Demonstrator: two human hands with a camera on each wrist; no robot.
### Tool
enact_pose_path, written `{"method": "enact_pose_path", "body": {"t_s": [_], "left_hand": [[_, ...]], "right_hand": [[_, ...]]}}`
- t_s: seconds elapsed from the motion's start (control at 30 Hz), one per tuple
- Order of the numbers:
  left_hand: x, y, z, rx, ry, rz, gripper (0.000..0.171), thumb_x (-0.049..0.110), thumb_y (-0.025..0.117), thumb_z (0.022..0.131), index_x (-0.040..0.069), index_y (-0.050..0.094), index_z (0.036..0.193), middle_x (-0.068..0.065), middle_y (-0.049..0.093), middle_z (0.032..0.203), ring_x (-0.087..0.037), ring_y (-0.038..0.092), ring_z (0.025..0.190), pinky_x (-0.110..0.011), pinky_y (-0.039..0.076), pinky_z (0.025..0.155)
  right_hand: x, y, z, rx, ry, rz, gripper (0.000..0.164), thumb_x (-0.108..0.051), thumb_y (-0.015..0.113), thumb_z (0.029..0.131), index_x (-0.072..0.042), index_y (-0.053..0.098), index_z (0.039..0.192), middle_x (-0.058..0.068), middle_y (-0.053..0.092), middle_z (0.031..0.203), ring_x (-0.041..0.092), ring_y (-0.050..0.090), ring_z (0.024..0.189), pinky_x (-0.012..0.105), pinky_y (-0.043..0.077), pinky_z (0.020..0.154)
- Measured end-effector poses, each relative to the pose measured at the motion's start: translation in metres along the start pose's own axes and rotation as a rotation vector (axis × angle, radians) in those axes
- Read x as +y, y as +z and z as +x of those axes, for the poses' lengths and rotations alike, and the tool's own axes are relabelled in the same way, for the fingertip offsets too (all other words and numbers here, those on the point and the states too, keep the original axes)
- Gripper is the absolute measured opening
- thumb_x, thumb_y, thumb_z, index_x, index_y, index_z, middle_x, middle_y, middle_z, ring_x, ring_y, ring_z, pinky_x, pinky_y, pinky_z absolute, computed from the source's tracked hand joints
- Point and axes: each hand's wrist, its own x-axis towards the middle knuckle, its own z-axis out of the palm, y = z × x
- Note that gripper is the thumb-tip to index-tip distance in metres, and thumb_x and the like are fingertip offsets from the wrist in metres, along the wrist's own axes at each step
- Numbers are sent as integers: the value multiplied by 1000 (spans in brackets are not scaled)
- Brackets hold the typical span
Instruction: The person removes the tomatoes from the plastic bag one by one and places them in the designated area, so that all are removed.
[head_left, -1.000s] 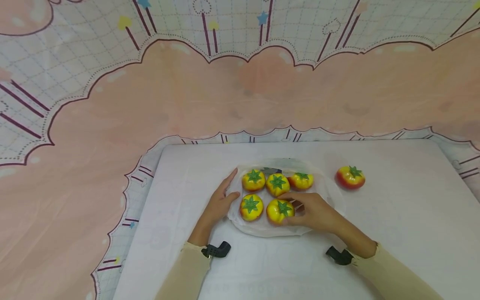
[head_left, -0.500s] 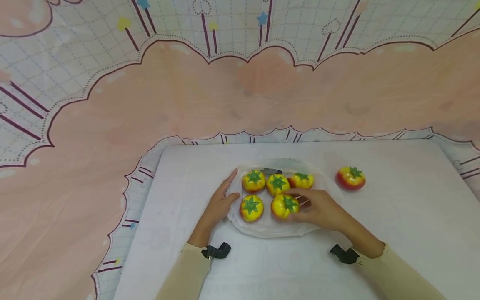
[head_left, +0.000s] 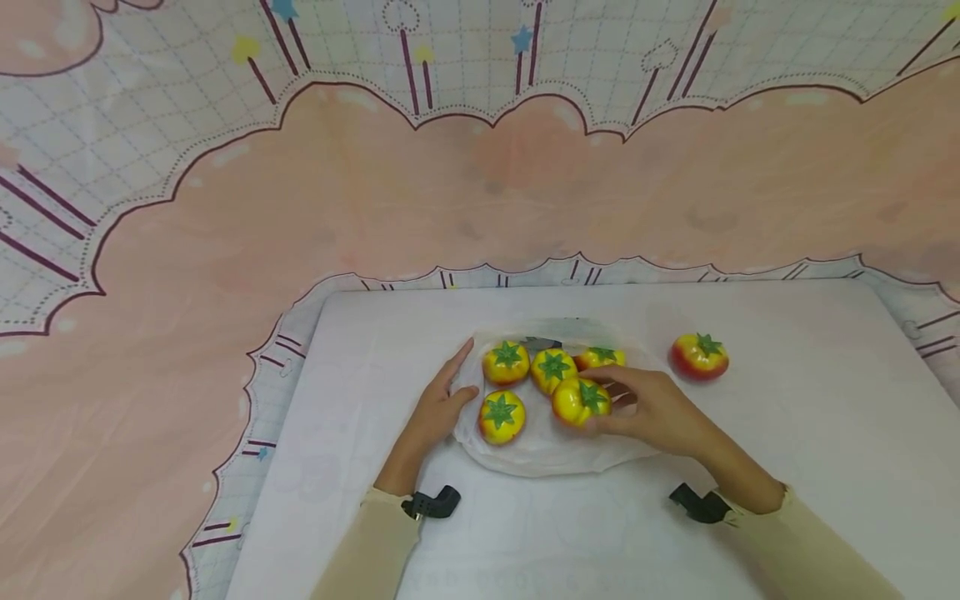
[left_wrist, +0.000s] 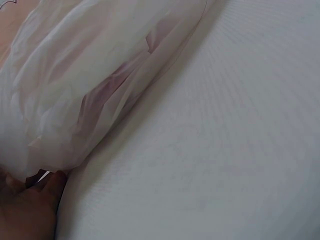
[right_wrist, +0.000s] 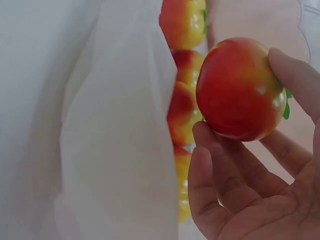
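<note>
While our right hand [head_left: 658, 410] pinches a red-and-yellow fruit [head_left: 572, 402] between curled fingers and thumb, our left hand [head_left: 438, 407] rests at the left edge of the plastic sheet [head_left: 525, 458], its index finger straight and thumb spread apart from it; we cannot tell whether its other fingers grip anything. The held fruit is over the sheet's right half. We judge it light and stiff, with a glossy skin that could slip, so we would take it by its widest sides and spare the green leaves on top. The thin sheet should crumple easily. On it sit 4 more fruits [head_left: 502, 427]; 1 loose fruit [head_left: 693, 365] lies on the table [head_left: 825, 400], to the sheet's right.
</note>
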Motion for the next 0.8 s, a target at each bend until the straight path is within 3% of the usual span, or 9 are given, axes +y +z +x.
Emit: {"method": "enact_pose_path", "body": {"t_s": [0.4,0.67,0.8], "left_hand": [[0,-1,-1,0,4,-6,71,17,56,99,52,30,156,15,24,168,-16,18,158,-50,17,129],[-1,0,0,1,13,-4,72,16,56,99,49,30,157,12,24,169,-17,18,159,-50,17,129],[-1,0,0,1,18,-1,72,16,56,99,49,30,157,13,24,169,-17,19,158,-50,17,129]], "right_hand": [[-2,-12,-2,64,-15,7,63,-37,84,83,-21,62,140,4,65,137,22,67,111,44,61,93],[-3,-22,-6,103,-21,-21,59,-38,83,85,-22,63,138,1,67,136,22,68,112,33,60,93],[-2,-29,-9,125,-32,-26,57,-35,81,86,-21,63,139,2,67,136,24,68,113,36,61,93]]}}
